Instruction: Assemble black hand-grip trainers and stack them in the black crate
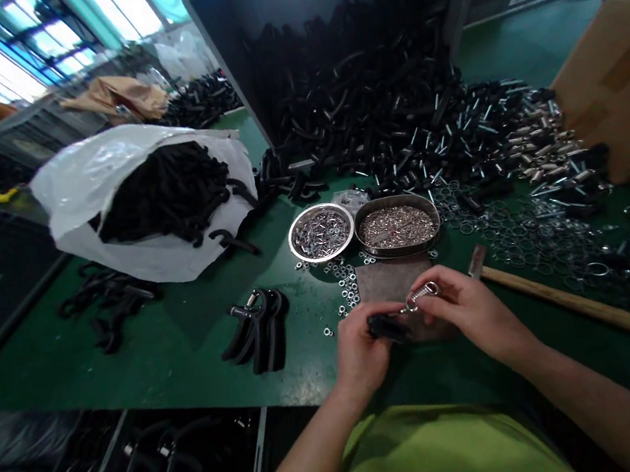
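My left hand (pixel 363 345) is closed around a small black part (pixel 389 328) with a bit of metal at its tip. Between the fingertips of my right hand (pixel 465 307) is a shiny coil spring (pixel 423 294), its near end at the tip of the black part. Whether the two are hooked together I cannot tell. Both hands are over a flat grey metal plate (pixel 386 279) on the green bench. A hammer (pixel 593 310) with a wooden handle lies to the right of my right hand. Several curved black handles (pixel 258 330) lie together left of my left hand.
A round dish (pixel 322 232) and an oval tin (pixel 398 224) of small metal parts stand beyond the plate, with loose nuts (pixel 348 287) nearby. Farther back are a tipped grey bin (pixel 228 57), a white sack (pixel 65 189) and a cardboard box (pixel 622 88). Metal rings (pixel 523 233) lie at right.
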### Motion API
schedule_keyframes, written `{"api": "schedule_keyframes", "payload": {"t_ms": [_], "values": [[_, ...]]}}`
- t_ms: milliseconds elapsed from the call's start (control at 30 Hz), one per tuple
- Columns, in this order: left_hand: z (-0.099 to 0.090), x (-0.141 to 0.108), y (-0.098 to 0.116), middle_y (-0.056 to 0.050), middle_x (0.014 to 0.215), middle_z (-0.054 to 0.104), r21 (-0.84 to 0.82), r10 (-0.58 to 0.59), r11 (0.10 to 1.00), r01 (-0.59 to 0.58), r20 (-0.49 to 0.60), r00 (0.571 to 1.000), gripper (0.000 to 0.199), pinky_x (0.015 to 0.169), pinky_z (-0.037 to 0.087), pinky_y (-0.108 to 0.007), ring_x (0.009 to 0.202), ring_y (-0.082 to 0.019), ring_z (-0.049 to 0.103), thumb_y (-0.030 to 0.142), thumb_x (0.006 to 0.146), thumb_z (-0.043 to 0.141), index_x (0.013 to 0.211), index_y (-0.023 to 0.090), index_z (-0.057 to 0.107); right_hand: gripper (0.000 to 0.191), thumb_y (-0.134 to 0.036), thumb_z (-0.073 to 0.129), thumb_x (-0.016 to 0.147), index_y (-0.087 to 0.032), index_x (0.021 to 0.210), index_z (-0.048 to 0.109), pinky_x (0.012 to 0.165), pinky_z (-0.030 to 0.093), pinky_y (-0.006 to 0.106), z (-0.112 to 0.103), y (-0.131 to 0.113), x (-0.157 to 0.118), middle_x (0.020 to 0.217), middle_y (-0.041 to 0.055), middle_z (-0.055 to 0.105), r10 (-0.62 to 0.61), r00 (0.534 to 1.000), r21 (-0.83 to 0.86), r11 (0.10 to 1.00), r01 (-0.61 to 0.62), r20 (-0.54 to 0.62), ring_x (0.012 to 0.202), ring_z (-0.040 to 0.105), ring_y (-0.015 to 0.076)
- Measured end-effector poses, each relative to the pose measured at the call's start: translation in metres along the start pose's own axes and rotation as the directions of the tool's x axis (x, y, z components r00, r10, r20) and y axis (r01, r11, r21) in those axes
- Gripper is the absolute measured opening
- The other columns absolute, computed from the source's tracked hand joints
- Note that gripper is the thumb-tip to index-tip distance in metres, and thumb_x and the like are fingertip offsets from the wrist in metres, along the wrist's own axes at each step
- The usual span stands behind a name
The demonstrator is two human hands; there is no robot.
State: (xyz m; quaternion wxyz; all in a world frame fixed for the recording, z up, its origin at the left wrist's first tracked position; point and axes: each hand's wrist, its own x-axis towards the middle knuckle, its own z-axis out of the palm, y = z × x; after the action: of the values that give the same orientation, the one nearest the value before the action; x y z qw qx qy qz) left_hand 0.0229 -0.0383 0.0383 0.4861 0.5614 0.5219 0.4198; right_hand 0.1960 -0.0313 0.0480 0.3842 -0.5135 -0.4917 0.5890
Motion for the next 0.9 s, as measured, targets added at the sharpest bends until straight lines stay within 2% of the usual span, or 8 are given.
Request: {"api": "schedule_keyframes", "payload": {"t_ms": [100,167,233,300,533,700,833,900], "values": [[0.013,0.001,-0.008,-0.002,0.07,0.064,-0.267,-0.254,0.927,0.264,0.071,0.964,0.017,0.058,0.04,-0.022,0.059,-0.011,0.053,0.026,0.07,0.071,0.083,0.017,0.067,0.02,-0.037,0.061,0.08,-0.023,0.094,0.057,0.062,0.047,0.027,-0.008,-0.001,0.002,0.076,0.0,0.064,-0.092,0.993,-0.26,0.963,0.072,-0.069,0.07,0.061,0.016],[0.022,0.003,-0.012,0.001,0.062,0.057,-0.487,-0.433,0.721,0.493,0.238,0.869,0.026,0.047,0.031,-0.017,0.047,-0.005,0.041,0.027,0.064,0.076,0.083,0.015,0.062,0.019,-0.037,0.061,0.08,-0.023,0.093,0.057,0.059,0.046,0.027,-0.011,-0.004,0.002,0.074,-0.0006,0.065,-0.108,0.992,-0.337,0.938,0.078,-0.072,0.067,0.061,0.0162],[0.031,0.007,-0.015,0.004,0.058,0.05,-0.583,-0.487,0.535,0.611,0.379,0.787,0.03,0.043,0.025,-0.015,0.045,-0.002,0.035,0.021,0.057,0.079,0.079,0.013,0.059,0.018,-0.036,0.061,0.08,-0.024,0.092,0.057,0.057,0.045,0.026,-0.011,-0.009,0.0,0.072,-0.0011,0.065,-0.117,0.991,-0.359,0.929,0.087,-0.063,0.065,0.062,0.016],[0.037,0.01,-0.017,0.005,0.056,0.046,-0.603,-0.478,0.475,0.642,0.436,0.763,0.029,0.043,0.024,-0.014,0.045,-0.002,0.034,0.015,0.054,0.078,0.077,0.011,0.06,0.016,-0.035,0.06,0.08,-0.024,0.092,0.057,0.056,0.045,0.025,-0.009,-0.014,-0.002,0.073,-0.0013,0.066,-0.123,0.991,-0.361,0.928,0.096,-0.051,0.066,0.063,0.0157],[0.043,0.016,-0.013,0.004,0.06,0.046,-0.608,-0.411,0.503,0.615,0.458,0.789,0.025,0.046,0.026,-0.015,0.05,-0.003,0.036,0.013,0.056,0.074,0.077,0.011,0.061,0.013,-0.033,0.057,0.081,-0.022,0.089,0.059,0.055,0.042,0.025,-0.007,-0.016,-0.003,0.067,-0.0024,0.062,-0.124,0.991,-0.472,0.878,0.085,-0.052,0.06,0.059,0.0143],[0.041,0.015,-0.002,0.002,0.069,0.051,-0.38,-0.354,0.754,0.536,0.452,0.818,0.034,0.046,0.026,-0.017,0.055,-0.005,0.039,0.023,0.061,0.074,0.091,0.013,0.062,0.014,-0.033,0.057,0.081,-0.02,0.086,0.057,0.055,0.04,0.025,-0.009,-0.011,0.003,0.067,-0.0016,0.06,-0.133,0.989,-0.488,0.869,0.084,-0.068,0.062,0.057,0.0144],[0.036,0.014,0.003,0.003,0.069,0.051,-0.183,-0.358,0.835,0.52,0.536,0.764,0.037,0.044,0.027,-0.019,0.054,-0.007,0.039,0.031,0.06,0.076,0.089,0.015,0.059,0.02,-0.037,0.052,0.084,-0.019,0.088,0.058,0.054,0.041,0.024,-0.028,-0.001,0.022,0.067,-0.0013,0.061,-0.04,0.995,-0.36,0.93,0.072,0.096,0.06,0.057,0.0138],[0.032,0.013,0.002,0.005,0.063,0.048,-0.195,-0.346,0.815,0.545,0.591,0.729,0.035,0.044,0.027,-0.019,0.051,-0.006,0.038,0.032,0.061,0.075,0.086,0.015,0.056,0.023,-0.038,0.049,0.085,-0.019,0.087,0.062,0.056,0.042,0.025,-0.051,0.007,0.039,0.071,-0.0001,0.064,-0.041,0.997,-0.483,0.873,0.065,0.061,0.062,0.058,0.014]]}}
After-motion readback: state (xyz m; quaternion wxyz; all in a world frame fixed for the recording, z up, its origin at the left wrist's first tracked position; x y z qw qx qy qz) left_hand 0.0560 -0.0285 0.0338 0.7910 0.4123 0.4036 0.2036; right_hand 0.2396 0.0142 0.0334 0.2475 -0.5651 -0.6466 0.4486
